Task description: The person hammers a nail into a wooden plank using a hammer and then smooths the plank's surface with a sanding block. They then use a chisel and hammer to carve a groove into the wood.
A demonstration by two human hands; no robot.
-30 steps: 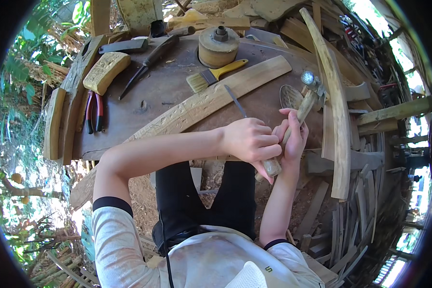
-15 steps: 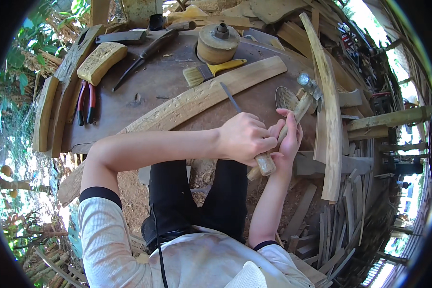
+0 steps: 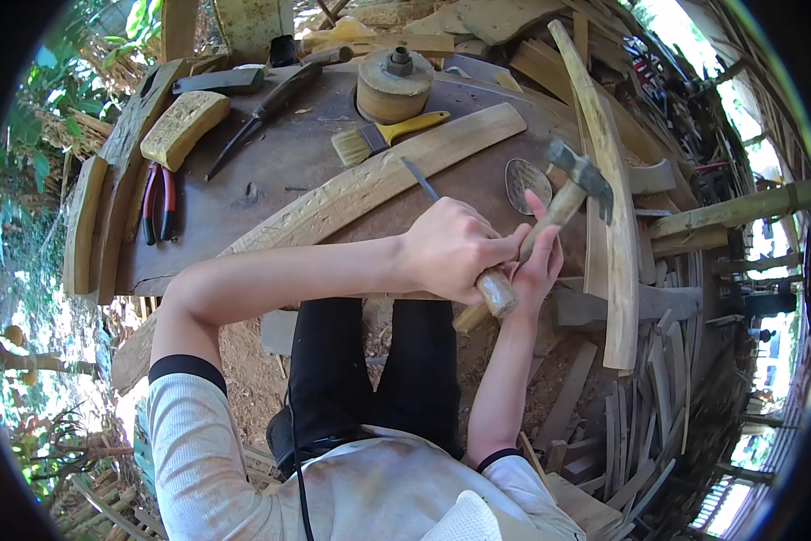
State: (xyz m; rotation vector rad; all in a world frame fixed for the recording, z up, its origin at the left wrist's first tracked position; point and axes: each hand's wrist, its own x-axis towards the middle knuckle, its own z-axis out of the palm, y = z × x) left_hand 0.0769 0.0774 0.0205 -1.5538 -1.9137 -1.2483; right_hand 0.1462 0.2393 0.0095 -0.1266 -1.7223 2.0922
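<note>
My left hand (image 3: 455,248) is closed round the wooden handle of a chisel (image 3: 497,290). Its narrow metal blade pokes out past my knuckles, with the tip over a long carved wooden board (image 3: 378,187); whether it touches the wood I cannot tell. In my right hand (image 3: 539,266) is a claw hammer (image 3: 563,206), gripped partway along its wooden handle, some fingers loosely raised. The hammer's head is up, away from me, beside a metal-rimmed oval scoop-like piece (image 3: 525,185). Both hands are close together above my lap, the handles' lower ends side by side.
On the brown worktop lie a yellow-handled brush (image 3: 387,137), red-handled pliers (image 3: 158,203), a long dark pointed tool (image 3: 261,117) and a wooden block (image 3: 184,128). A round wooden piece with a bolt (image 3: 395,86) stands behind. Wooden strips (image 3: 604,198) border the right side.
The hammer has swivelled in my right hand, so its claw now shows on the right. My left hand keeps its grip on the chisel, nearly unmoved. The view has shifted slightly.
</note>
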